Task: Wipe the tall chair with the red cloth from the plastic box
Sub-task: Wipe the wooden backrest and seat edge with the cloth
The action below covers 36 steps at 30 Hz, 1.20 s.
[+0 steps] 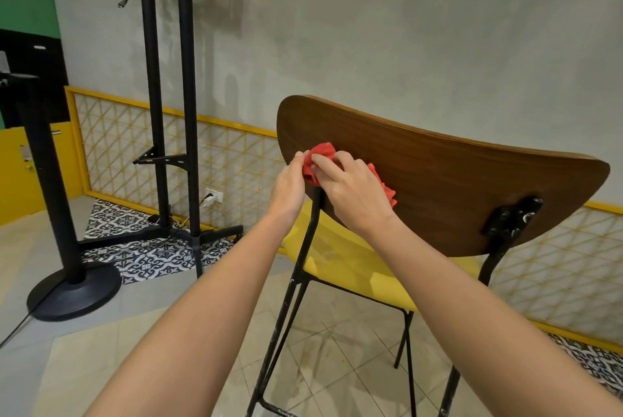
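The tall chair stands in front of me, seen from behind: a curved brown wooden backrest, a yellow seat and thin black metal legs. A bunched red cloth is pressed against the left part of the backrest's rear face. My right hand lies over the cloth and holds it to the wood. My left hand pinches the cloth's left edge at the backrest's rim. Much of the cloth is hidden under my fingers. The plastic box is out of view.
A black TV stand with two tall poles rises at the left by the wall. A black round-based pole stands nearer, at far left, with a cable on the floor. A yellow lattice panel lines the grey wall behind the chair.
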Motion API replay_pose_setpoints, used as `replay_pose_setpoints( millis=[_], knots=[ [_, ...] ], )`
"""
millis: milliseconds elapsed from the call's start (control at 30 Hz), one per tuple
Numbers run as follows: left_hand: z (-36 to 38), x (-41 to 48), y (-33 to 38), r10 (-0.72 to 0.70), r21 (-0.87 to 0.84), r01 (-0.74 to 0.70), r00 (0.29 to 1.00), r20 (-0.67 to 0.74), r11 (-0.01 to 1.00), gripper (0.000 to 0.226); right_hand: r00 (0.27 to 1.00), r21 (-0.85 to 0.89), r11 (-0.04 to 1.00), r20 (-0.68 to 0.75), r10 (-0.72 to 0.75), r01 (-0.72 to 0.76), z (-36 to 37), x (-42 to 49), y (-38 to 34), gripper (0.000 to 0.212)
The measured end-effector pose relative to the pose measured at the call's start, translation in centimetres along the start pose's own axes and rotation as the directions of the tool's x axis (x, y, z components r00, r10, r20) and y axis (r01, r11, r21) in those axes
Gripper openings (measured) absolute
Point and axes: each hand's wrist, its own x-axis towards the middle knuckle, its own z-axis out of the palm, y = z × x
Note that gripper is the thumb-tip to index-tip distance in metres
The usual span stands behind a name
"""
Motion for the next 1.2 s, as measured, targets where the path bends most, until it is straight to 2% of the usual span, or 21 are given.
replay_pose_setpoints(
  millis=[67, 167, 300, 400, 467, 667, 733, 800, 900, 967, 1133, 1200],
  knots=[
    [-0.2, 0.1, 0.0, 0.003, -0.006, -0.003, 1.0, 0.009, 1.0, 0.045, 0.996, -0.043, 0.998, 0.083, -0.042, 0.045, 0.1, 0.0, -0.4, 0.028],
    [-0.4, 0.2, 0.1, -0.011, -0.041, 0.011, 1.0, 0.016, 0.999, 0.044, 0.975, -0.018, 0.994, 0.197, -0.102, 0.108, 0.5, -0.2, -0.9, 0.032],
    [-0.7, 0.7, -0.2, -0.008, -0.034, 0.008, 1.0, 0.011, 0.999, 0.045, 0.993, -0.051, 0.995, 0.087, -0.076, 0.081, 0.1, 0.6, -0.7, 0.026],
    [-0.8, 1.1, -0.5, -0.001, -0.002, 0.001, 1.0, -0.02, 1.0, 0.047, 0.998, -0.12, 0.991, 0.03, -0.051, 0.054, -0.5, 1.8, -0.4, 0.029],
    [-0.7, 1.2, -0.6, -0.002, 0.005, 0.002, 1.0, -0.023, 1.0, 0.049, 0.998, -0.177, 0.983, 0.047, -0.036, 0.044, -0.9, 2.3, -0.5, 0.032],
    [-0.5, 1.3, -1.1, -0.005, -0.01, 0.005, 1.0, -0.01, 1.0, 0.05, 0.993, -0.156, 0.986, 0.106, -0.042, 0.058, -1.0, 2.8, -1.3, 0.033],
    [-0.6, 1.5, -1.2, 0.006, 0.001, -0.006, 1.0, -0.001, 1.0, 0.048, 0.993, -0.2, 0.978, 0.109, -0.041, 0.063, -1.1, 2.8, -1.3, 0.031],
    [-0.9, 1.6, -1.2, 0.018, 0.005, -0.018, 1.0, 0.008, 1.0, 0.047, 0.987, -0.232, 0.966, 0.138, -0.082, 0.113, -0.9, 2.4, -1.5, 0.03],
    [-1.0, 1.5, -1.3, 0.012, -0.021, -0.012, 1.0, 0.023, 1.0, 0.046, 0.957, -0.175, 0.965, 0.249, -0.148, 0.194, 0.4, 1.6, -2.3, 0.033],
    [-1.3, 1.6, -1.3, 0.012, -0.024, -0.011, 0.999, 0.039, 1.0, 0.046, 0.964, -0.218, 0.959, 0.234, -0.128, 0.18, 0.5, 1.6, -2.5, 0.031],
    [-1.5, 2.1, -1.1, 0.035, 0.004, -0.035, 0.999, 0.016, 0.999, 0.046, 0.994, -0.268, 0.958, 0.067, -0.089, 0.104, 0.0, 2.1, -1.1, 0.03],
    [-1.4, 2.4, -1.0, 0.039, 0.005, -0.039, 0.999, 0.009, 0.999, 0.047, 0.991, -0.244, 0.961, 0.073, -0.111, 0.126, 0.3, 1.8, -1.1, 0.027]
  ],
)
